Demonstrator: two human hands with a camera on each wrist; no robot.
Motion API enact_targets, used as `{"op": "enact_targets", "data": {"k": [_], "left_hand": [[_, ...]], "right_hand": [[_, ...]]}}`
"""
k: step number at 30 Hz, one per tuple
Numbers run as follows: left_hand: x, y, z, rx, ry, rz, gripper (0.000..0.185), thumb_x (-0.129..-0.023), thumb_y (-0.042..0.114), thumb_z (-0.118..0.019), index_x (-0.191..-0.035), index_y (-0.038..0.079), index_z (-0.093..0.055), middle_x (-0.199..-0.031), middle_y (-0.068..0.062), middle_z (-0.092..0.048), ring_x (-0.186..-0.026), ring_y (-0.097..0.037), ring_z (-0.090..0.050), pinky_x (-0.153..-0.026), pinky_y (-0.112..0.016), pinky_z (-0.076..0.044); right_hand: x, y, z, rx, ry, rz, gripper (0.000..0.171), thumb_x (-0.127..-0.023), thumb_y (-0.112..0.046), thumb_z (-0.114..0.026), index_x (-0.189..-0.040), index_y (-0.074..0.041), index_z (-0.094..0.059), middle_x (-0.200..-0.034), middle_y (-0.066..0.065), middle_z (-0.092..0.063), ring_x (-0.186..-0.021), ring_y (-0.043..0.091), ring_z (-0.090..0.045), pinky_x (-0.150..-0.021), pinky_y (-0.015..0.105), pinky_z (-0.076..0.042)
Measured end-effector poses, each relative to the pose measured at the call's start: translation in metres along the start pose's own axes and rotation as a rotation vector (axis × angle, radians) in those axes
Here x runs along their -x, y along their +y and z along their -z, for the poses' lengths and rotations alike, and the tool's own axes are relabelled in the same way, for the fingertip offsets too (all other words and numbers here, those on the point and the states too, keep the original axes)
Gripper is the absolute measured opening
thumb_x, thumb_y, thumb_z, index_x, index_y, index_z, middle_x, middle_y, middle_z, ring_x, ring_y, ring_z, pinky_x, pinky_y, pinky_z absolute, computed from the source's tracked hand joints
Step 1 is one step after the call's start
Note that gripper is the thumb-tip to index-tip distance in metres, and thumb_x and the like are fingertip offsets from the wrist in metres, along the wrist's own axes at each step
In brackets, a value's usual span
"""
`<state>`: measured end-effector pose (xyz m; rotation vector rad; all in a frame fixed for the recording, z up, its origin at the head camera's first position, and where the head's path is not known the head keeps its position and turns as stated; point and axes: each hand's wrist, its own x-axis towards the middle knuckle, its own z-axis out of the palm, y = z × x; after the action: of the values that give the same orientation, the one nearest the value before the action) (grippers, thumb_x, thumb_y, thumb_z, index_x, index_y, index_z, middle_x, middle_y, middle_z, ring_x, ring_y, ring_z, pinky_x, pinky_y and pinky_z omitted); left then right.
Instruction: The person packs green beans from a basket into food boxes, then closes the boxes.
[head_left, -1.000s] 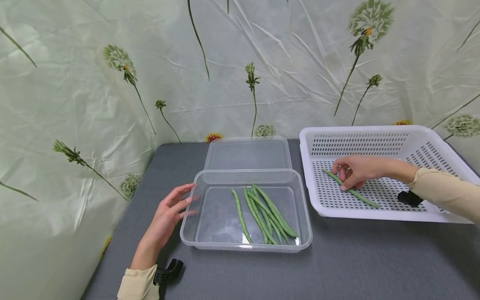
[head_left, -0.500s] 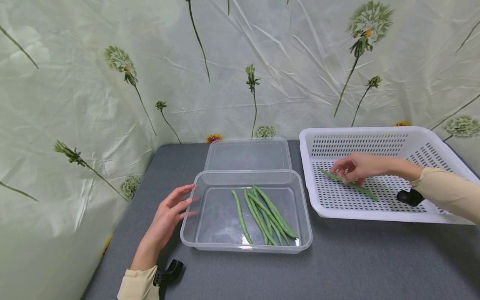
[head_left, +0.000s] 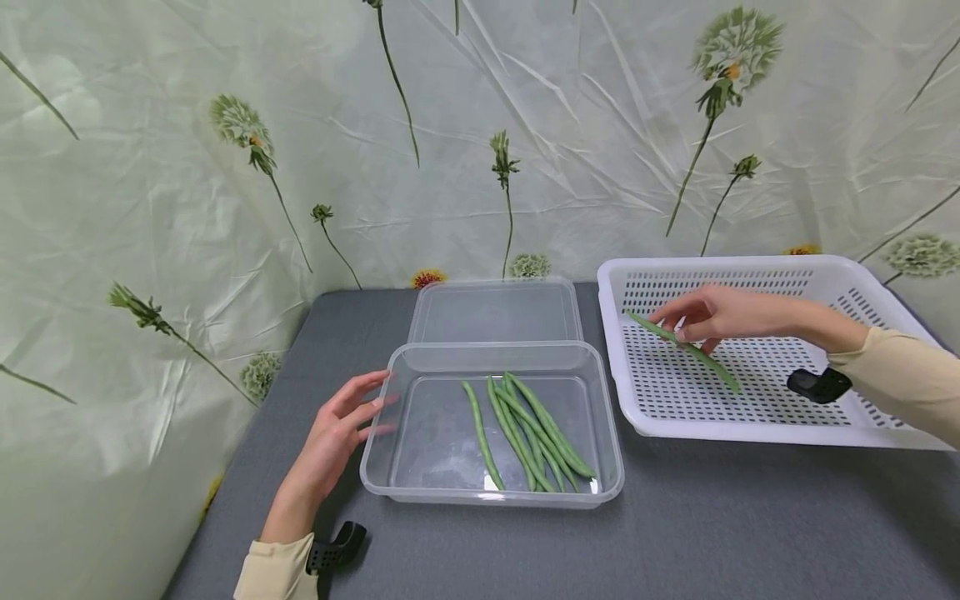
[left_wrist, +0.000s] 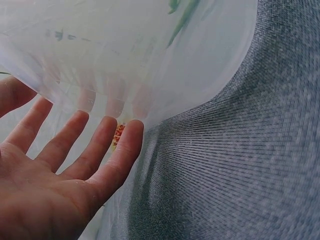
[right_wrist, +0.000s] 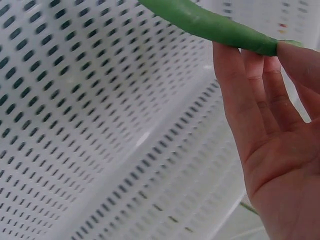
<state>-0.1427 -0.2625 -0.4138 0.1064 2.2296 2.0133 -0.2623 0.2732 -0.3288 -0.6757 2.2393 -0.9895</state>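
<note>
Right now your right hand (head_left: 701,317) pinches one green bean (head_left: 684,349) near its upper end, lifted just above the floor of the white basket (head_left: 750,421). It looks light, thin and bendy, so it may droop or snap; a pinch nearer the middle would likely steady it. Your left hand (head_left: 333,437) lies open, its grip released, fingertips against the clear container (head_left: 491,496) on the bench (head_left: 712,533).
</note>
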Motion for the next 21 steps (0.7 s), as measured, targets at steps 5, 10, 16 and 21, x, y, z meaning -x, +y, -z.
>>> {"op": "enact_targets", "data": {"k": [5, 10, 16, 21], "left_hand": [[0.0, -0.001, 0.001, 0.003, -0.003, -0.002, 0.045, -0.102, 0.021, -0.057, -0.143, 0.009, -0.046, -0.15, -0.008, -0.04, -0.13, -0.031, -0.048, -0.089, -0.044, -0.053], [-0.001, 0.0, 0.001, 0.007, 0.0, -0.001, 0.045, -0.101, 0.022, -0.058, -0.143, 0.009, -0.046, -0.149, -0.008, -0.041, -0.128, -0.029, -0.05, -0.09, -0.044, -0.053], [0.0, 0.0, 0.001, -0.003, 0.0, 0.001, 0.046, -0.101, 0.023, -0.058, -0.143, 0.009, -0.046, -0.149, -0.008, -0.041, -0.128, -0.027, -0.05, -0.09, -0.044, -0.053], [0.0, 0.0, 0.001, 0.0, -0.003, 0.001, 0.046, -0.101, 0.023, -0.058, -0.143, 0.009, -0.046, -0.149, -0.008, -0.041, -0.128, -0.028, -0.05, -0.09, -0.044, -0.053]], "right_hand": [[0.007, -0.016, -0.001, 0.02, 0.058, 0.077, 0.043, -0.097, -0.001, -0.059, -0.138, 0.007, -0.05, -0.122, 0.024, -0.057, -0.089, 0.022, -0.063, -0.069, 0.039, -0.058], [0.012, -0.038, -0.004, 0.034, 0.169, 0.135, 0.042, -0.097, -0.003, -0.061, -0.137, 0.004, -0.052, -0.12, 0.024, -0.059, -0.093, 0.023, -0.066, -0.07, 0.041, -0.059], [0.012, -0.067, -0.015, -0.013, 0.238, 0.119, 0.043, -0.097, -0.008, -0.063, -0.137, 0.001, -0.052, -0.116, 0.019, -0.06, -0.093, 0.019, -0.065, -0.07, 0.041, -0.059], [0.002, -0.085, -0.034, -0.081, 0.226, 0.152, 0.043, -0.095, -0.005, -0.065, -0.135, 0.002, -0.054, -0.113, 0.021, -0.059, -0.093, 0.022, -0.065, -0.07, 0.042, -0.059]]}}
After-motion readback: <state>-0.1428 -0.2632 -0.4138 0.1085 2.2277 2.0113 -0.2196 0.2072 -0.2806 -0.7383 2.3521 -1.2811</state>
